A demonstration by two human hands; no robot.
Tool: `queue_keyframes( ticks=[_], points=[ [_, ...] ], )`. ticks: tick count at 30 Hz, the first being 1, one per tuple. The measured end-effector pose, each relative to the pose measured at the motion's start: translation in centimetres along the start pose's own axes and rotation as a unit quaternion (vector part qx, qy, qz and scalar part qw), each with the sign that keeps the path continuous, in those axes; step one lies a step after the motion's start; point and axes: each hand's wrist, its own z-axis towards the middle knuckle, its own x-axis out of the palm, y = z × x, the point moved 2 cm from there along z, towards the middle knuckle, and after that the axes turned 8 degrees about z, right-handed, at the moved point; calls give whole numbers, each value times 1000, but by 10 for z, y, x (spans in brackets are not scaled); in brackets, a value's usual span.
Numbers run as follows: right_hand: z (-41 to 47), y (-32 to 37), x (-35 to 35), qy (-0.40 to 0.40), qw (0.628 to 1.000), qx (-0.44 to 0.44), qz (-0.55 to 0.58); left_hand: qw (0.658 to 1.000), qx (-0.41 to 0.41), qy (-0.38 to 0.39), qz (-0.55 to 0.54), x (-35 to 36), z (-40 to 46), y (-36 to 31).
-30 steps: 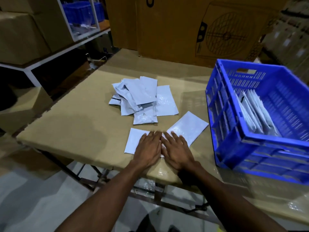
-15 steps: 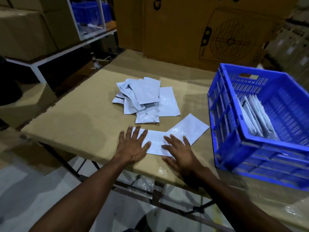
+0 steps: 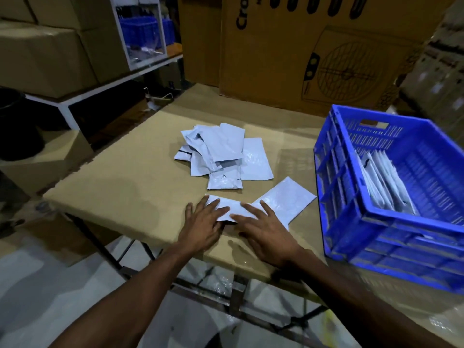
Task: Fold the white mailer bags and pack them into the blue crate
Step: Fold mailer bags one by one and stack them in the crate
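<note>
A white mailer bag [image 3: 232,208] lies flat near the table's front edge. My left hand [image 3: 204,226] rests on its left part with fingers spread, the thumb at its lifted near edge. My right hand [image 3: 266,231] presses flat on its right part. A second flat mailer [image 3: 286,198] lies angled to the right, partly under the first. A loose pile of white mailers [image 3: 221,153] sits mid-table. The blue crate [image 3: 376,217] stands at the right with several folded mailers [image 3: 384,184] upright inside.
The table [image 3: 120,187] is covered in brown cardboard, and its front edge runs just under my wrists. A large printed carton [image 3: 313,51] stands behind it. Shelving with boxes [image 3: 50,54] is at the left.
My hands spread apart along the mailer half a second ago, then drew closer together. The mailer's near edge between them is now slightly raised.
</note>
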Motion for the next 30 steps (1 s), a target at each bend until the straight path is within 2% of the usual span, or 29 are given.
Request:
queue_keyframes(
  ticks=[3, 5, 8, 10, 13, 15, 18, 20, 22, 27, 30],
  points=[
    [1, 7, 6, 82, 990, -62, -94, 999, 10, -19, -41, -1, 0, -1],
    [5, 1, 9, 144, 977, -40, -153, 997, 9, -32, -74, -1, 1, -3],
    [15, -11, 5, 170, 975, -17, -141, 988, -10, -89, -123, -5, 5, -6],
    [27, -13, -9, 178, 973, 24, -142, 974, -59, -132, -173, -10, 6, -9],
    [47, -23, -47, 146, 974, 128, -121, 974, -117, -100, -167, -12, 5, -18],
    [63, -35, -80, 102, 974, 191, -70, 982, -105, -99, -120, -4, 5, -23],
    [77, -58, -131, -13, 975, 222, -16, 991, -92, -62, -69, 6, 12, -37],
    [77, -75, -157, -83, 961, 262, 14, 996, -72, -37, -42, 12, 17, -49],
    [72, -87, -181, -114, 945, 304, 52, 999, -38, -12, -27, 18, 23, -61],
    [52, -108, -244, -122, 947, 292, -52, 999, -5, 47, 13, 32, 42, -99],
    [36, -119, -279, -115, 939, 292, -138, 996, 24, 33, 74, 32, 50, -125]
  ],
)
